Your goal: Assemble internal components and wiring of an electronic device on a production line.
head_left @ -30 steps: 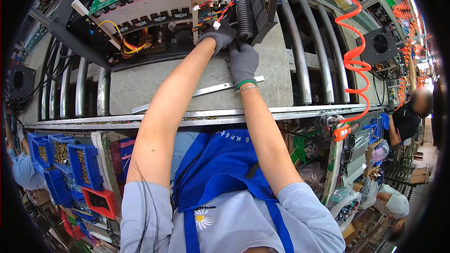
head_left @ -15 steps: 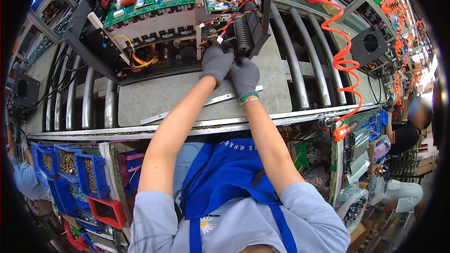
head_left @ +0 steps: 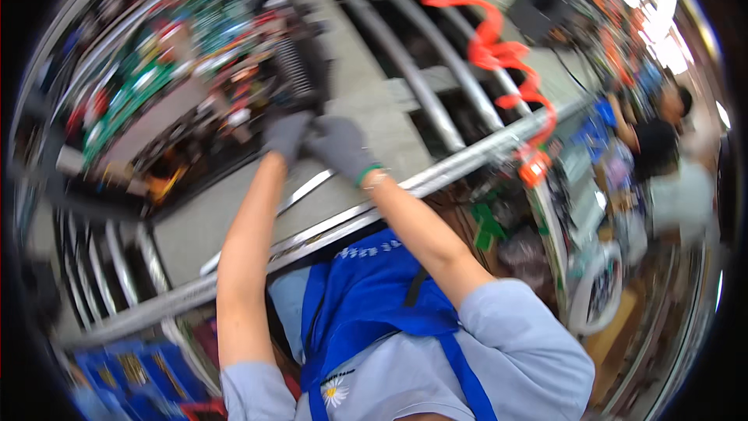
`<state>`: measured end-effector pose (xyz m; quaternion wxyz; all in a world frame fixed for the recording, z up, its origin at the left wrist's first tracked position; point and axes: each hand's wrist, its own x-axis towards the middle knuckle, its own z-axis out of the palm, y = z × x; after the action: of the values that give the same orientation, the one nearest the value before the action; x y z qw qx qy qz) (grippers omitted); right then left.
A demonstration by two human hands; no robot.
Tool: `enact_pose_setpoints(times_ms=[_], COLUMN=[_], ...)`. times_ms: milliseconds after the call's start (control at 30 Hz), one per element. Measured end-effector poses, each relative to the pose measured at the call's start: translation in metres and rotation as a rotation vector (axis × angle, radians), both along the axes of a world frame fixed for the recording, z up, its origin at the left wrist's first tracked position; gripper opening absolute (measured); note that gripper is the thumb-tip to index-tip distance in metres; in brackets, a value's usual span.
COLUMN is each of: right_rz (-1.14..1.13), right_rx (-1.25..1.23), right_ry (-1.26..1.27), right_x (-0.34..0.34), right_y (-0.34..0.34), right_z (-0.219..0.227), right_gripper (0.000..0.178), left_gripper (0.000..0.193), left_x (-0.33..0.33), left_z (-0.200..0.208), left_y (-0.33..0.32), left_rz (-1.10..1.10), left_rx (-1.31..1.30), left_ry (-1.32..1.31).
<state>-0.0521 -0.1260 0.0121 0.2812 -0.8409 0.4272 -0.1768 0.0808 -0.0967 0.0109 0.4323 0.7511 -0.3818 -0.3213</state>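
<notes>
Both my hands wear grey gloves and meet at the front edge of an opened black equipment case [head_left: 62,206], below its dark ribbed coil [head_left: 294,70]. My left hand [head_left: 285,137] looks closed, its fingertips hidden against the case. My right hand [head_left: 343,146] is curled close beside it, its fingers bent toward the left hand; whatever they grip is too smeared to make out. Inside the case are green circuit boards [head_left: 128,97] with red parts and loose wires. A thin metal strip [head_left: 308,189] lies on the grey board [head_left: 370,109] under my forearms.
Metal rollers [head_left: 425,93] run right of the case. An orange coiled hose [head_left: 491,47] hangs there, an orange-ended tool [head_left: 534,168] at its lower end. Blue bins [head_left: 140,374] stand at lower left. A person in a dark top [head_left: 654,148] is at far right.
The view has swung and blurred; case, bench and hands now appear further left and tilted. My hands stay together at the case's front edge by the coil.
</notes>
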Motion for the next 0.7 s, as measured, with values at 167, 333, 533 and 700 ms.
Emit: enact_pose_setpoints(times_ms=[167,333,533,700], right_rz=[0.054,-0.033,0.282,-0.342], right_rx=[0.072,0.027,-0.244,-0.758], right_ry=[-0.173,-0.11,-0.27,0.108], right_x=[0.015,0.003,-0.124,-0.342], right_y=[0.012,0.022,0.097,0.077], right_z=[-0.001,-0.006,0.047,0.111], right_gripper=[0.028,0.028,0.043,0.027], left_gripper=[0.023,0.01,0.02,0.018], left_x=[0.059,0.041,0.034,0.047], left_z=[-0.058,-0.03,-0.026,-0.036], left_y=[0.01,-0.003,-0.003,0.006], left_rz=[0.12,-0.009,0.044,0.151], left_rx=[0.012,0.191,0.252,0.192], left_ry=[0.277,0.445,0.767,0.655])
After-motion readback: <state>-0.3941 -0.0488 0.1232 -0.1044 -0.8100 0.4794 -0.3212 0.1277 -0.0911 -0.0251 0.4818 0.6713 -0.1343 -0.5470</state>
